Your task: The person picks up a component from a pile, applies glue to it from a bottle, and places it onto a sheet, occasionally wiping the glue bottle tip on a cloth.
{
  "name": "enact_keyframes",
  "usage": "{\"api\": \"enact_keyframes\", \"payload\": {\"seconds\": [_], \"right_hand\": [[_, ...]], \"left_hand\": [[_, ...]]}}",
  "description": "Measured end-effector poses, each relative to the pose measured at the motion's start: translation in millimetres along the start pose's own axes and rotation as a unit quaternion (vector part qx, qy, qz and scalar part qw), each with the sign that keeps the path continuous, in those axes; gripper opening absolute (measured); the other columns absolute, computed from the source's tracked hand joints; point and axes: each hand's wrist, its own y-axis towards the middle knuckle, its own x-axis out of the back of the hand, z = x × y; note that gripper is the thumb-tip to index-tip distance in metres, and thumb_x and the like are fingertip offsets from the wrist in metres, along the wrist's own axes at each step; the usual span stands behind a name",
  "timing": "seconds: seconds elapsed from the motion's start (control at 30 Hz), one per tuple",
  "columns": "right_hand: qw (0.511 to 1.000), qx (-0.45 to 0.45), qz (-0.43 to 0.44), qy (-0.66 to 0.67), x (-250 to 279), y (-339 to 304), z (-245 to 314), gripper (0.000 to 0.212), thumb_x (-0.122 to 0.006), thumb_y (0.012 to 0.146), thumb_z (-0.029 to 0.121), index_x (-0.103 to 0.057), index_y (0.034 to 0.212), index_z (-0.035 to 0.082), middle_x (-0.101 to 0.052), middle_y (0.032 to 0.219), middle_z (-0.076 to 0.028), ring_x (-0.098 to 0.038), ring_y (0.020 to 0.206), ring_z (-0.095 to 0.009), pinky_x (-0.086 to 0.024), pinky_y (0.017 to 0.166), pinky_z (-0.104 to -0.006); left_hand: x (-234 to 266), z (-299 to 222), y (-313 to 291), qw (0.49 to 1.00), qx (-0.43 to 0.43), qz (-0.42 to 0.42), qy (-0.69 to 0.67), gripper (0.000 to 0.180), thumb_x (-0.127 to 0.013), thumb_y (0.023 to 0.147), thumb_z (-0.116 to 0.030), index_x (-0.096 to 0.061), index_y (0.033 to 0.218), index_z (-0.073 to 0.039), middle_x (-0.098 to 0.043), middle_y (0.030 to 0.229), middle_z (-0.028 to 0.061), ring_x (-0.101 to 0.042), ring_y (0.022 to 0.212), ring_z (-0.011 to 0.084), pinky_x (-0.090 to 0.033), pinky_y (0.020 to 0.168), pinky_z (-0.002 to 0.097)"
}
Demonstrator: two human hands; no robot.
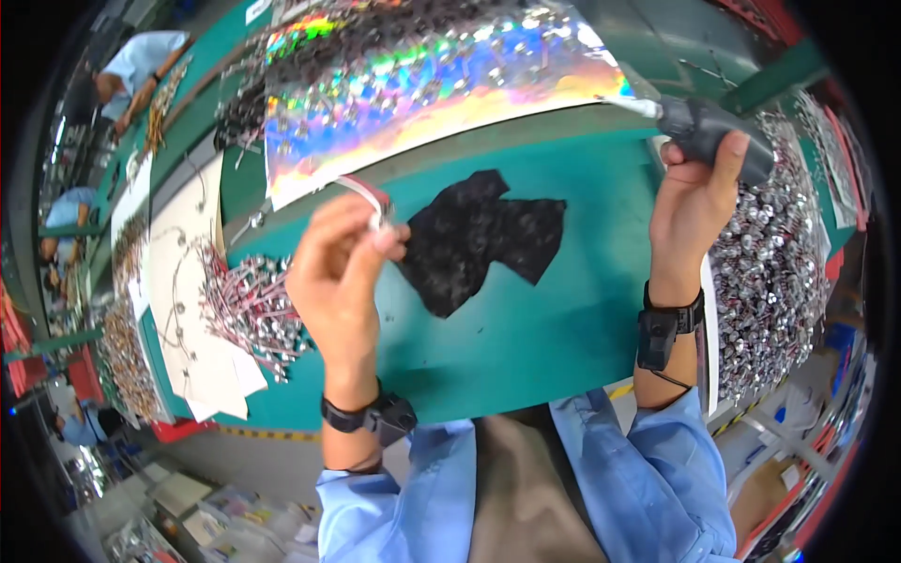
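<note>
Between the thumb and fingers of my left hand (340, 267) is a small silvery metal part with wires (383, 212); its pale and reddish leads arch up to the left. My right hand (693, 202) is closed round a dark grey squeeze bottle (699, 129), tilted so that its thin white nozzle points left over the shiny sheet's edge. Beneath and between the hands, a crumpled black cloth (460, 246) lies on the green tabletop (526, 342). My left fingertips are over the cloth's left edge.
Left of the cloth sits a heap of wired metal parts (258, 305), beside a cream board (183, 310). At the back lies a shiny rainbow-coloured sheet (324, 155) with rows of parts. A dense pile of similar parts (765, 291) fills the right. Other people (141, 70) work at far left.
</note>
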Motion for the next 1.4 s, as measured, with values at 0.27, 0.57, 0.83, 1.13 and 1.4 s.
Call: {"api": "enact_keyframes", "payload": {"seconds": [0.27,0.57,0.83,1.13,1.4], "right_hand": [[0.989,0.081,-0.116,0.046,31.3,34.5,22.5,0.028,-0.049,0.087,0.032,-0.050,0.094,0.004,-0.057,0.084,-0.005,-0.049,0.066,-0.011,-0.038,0.053,-0.0235],[0.986,0.070,-0.151,0.023,41.9,40.6,20.3,0.027,-0.052,0.085,0.032,-0.049,0.089,0.005,-0.056,0.079,-0.004,-0.048,0.062,-0.010,-0.037,0.052,-0.0233],[0.987,0.062,-0.150,0.017,39.8,42.2,19.2,0.028,-0.053,0.084,0.033,-0.049,0.087,0.006,-0.056,0.076,-0.004,-0.047,0.059,-0.011,-0.038,0.052,-0.0233],[0.991,0.038,-0.129,0.013,34.5,34.3,7.0,0.027,-0.051,0.085,0.033,-0.050,0.088,0.006,-0.056,0.077,-0.004,-0.048,0.060,-0.011,-0.038,0.052,-0.0229],[0.996,-0.084,0.023,0.001,-5.5,-8.5,-6.4,0.027,-0.048,0.087,0.031,-0.050,0.094,0.005,-0.057,0.081,-0.004,-0.049,0.064,-0.010,-0.038,0.052,-0.0228]], "left_hand": [[-129.8,51.0,139.9,0.939,-0.068,0.135,0.309,0.016,-0.067,0.067,-0.016,-0.066,0.079,-0.006,-0.062,0.077,0.0100,-0.056,0.068,0.0189,-0.045,0.063,0.0291],[-190.0,122.6,146.2,0.795,-0.224,0.117,0.552,0.016,-0.068,0.063,-0.023,-0.068,0.074,-0.011,-0.060,0.082,0.0152,-0.056,0.079,0.0293,-0.044,0.070,0.0376],[-177.0,112.1,141.9,0.820,-0.180,0.131,0.527,0.018,-0.069,0.061,-0.022,-0.068,0.075,-0.011,-0.054,0.090,0.0097,-0.049,0.088,0.0265,-0.040,0.077,0.0354],[-50.0,33.4,79.4,0.877,-0.145,0.084,0.450,0.013,-0.064,0.070,-0.013,-0.065,0.079,-0.003,-0.055,0.088,0.0109,-0.053,0.084,0.0253,-0.041,0.076,0.0321],[34.7,17.7,-28.1,0.931,0.040,0.015,0.363,0.015,-0.061,0.075,-0.012,-0.062,0.081,0.001,-0.056,0.085,0.0123,-0.054,0.082,0.0259,-0.042,0.074,0.0312]]}}
